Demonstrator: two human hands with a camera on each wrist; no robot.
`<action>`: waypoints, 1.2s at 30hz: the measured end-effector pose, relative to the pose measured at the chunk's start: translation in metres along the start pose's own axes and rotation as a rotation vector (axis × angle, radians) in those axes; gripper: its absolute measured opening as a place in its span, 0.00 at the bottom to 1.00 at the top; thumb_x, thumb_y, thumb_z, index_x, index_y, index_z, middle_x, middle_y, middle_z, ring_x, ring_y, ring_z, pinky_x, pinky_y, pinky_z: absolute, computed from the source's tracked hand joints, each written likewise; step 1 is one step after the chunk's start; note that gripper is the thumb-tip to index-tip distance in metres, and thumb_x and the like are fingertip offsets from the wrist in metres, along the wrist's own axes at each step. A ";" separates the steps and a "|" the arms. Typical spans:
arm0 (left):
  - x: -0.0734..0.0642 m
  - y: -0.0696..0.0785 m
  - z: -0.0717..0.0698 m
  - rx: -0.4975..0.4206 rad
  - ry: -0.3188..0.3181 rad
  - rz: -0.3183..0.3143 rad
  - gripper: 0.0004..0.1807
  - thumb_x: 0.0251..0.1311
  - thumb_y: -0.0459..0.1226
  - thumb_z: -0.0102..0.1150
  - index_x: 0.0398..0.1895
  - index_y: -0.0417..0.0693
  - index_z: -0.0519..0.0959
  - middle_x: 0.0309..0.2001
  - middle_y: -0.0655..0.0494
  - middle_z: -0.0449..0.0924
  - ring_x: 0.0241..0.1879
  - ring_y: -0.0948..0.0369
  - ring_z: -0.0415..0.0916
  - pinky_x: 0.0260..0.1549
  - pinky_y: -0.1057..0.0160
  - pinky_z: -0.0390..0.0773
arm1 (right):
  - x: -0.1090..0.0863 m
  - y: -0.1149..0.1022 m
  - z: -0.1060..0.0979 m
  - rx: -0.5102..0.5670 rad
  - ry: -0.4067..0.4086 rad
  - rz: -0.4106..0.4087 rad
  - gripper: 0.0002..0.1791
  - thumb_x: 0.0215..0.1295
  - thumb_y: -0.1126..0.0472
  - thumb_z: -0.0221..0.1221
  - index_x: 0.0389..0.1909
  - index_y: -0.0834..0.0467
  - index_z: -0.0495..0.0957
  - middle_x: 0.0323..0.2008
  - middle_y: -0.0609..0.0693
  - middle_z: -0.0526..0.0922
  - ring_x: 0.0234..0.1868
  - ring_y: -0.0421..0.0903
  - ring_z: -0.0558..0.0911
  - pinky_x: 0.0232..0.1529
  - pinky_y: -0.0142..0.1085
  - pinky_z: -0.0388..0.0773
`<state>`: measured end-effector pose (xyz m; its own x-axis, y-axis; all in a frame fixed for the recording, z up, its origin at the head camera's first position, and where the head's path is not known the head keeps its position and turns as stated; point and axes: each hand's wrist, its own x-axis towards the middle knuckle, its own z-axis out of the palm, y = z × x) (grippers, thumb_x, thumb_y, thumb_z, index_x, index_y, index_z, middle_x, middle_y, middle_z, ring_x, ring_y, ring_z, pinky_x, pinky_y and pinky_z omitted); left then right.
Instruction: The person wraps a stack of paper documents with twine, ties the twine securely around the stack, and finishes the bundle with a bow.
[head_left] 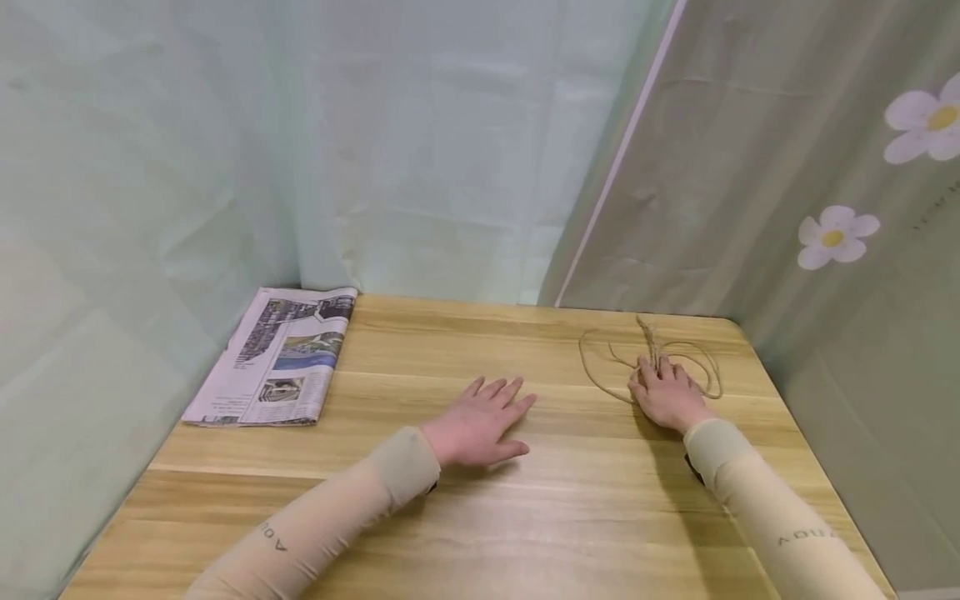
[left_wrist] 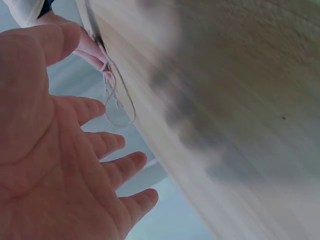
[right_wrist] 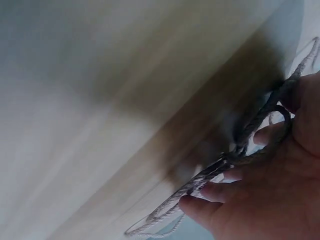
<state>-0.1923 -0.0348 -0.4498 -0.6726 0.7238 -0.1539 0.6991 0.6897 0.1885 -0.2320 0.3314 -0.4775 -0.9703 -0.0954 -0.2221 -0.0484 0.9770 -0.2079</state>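
A bundle of thin brown twine (head_left: 651,337) lies at the back right of the table, with loose loops spread to both sides. Over it is my right hand (head_left: 667,398), fingers extended and touching the strands. In the right wrist view the twine (right_wrist: 200,180) runs beneath the fingers (right_wrist: 202,207), partly hidden by the hand. My left hand (head_left: 476,423) is held palm down over the middle of the table, fingers spread and holding nothing. The left wrist view shows its bare palm and, beyond the fingers, a hanging-looking loop of twine (left_wrist: 131,100).
A folded newspaper (head_left: 281,358) lies at the back left corner of the wooden table (head_left: 465,533). Pale green curtains (head_left: 450,150) stand behind and to the left; a grey-green curtain with white flowers (head_left: 825,350) borders the right edge.
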 end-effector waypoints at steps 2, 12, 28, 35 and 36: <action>0.000 -0.003 0.000 -0.011 0.004 -0.007 0.42 0.74 0.61 0.47 0.83 0.54 0.51 0.82 0.45 0.43 0.79 0.46 0.46 0.75 0.40 0.44 | -0.001 -0.011 0.006 -0.022 0.004 -0.047 0.39 0.83 0.41 0.36 0.81 0.63 0.45 0.76 0.78 0.40 0.73 0.80 0.42 0.68 0.75 0.42; 0.001 -0.016 -0.001 0.001 0.062 -0.023 0.40 0.76 0.54 0.50 0.83 0.49 0.50 0.82 0.44 0.41 0.79 0.44 0.44 0.75 0.39 0.44 | -0.017 -0.082 0.025 -0.140 0.030 -0.236 0.36 0.82 0.42 0.42 0.81 0.57 0.53 0.78 0.72 0.48 0.75 0.74 0.51 0.69 0.70 0.53; -0.008 -0.038 0.007 0.124 0.228 0.008 0.11 0.67 0.42 0.67 0.51 0.54 0.86 0.60 0.48 0.80 0.63 0.48 0.73 0.68 0.41 0.65 | -0.042 -0.154 0.045 -0.204 0.066 -0.396 0.37 0.80 0.37 0.42 0.80 0.54 0.57 0.76 0.66 0.60 0.72 0.69 0.63 0.65 0.63 0.67; -0.017 -0.056 0.012 0.121 0.314 -0.005 0.04 0.62 0.40 0.71 0.34 0.53 0.84 0.44 0.55 0.82 0.47 0.53 0.78 0.52 0.48 0.78 | -0.041 -0.141 0.037 -0.017 0.103 -0.367 0.36 0.80 0.40 0.45 0.79 0.58 0.60 0.74 0.63 0.65 0.72 0.67 0.65 0.69 0.62 0.62; -0.019 -0.058 0.013 0.115 0.320 -0.010 0.04 0.63 0.41 0.71 0.34 0.53 0.84 0.42 0.56 0.81 0.45 0.54 0.78 0.50 0.49 0.79 | -0.041 -0.138 0.035 -0.006 0.118 -0.363 0.35 0.80 0.41 0.46 0.78 0.58 0.61 0.73 0.63 0.65 0.71 0.67 0.65 0.69 0.63 0.62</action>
<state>-0.2173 -0.0882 -0.4706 -0.7086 0.6871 0.1607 0.7029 0.7073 0.0750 -0.1771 0.1939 -0.4733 -0.9102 -0.4136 -0.0241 -0.3954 0.8846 -0.2472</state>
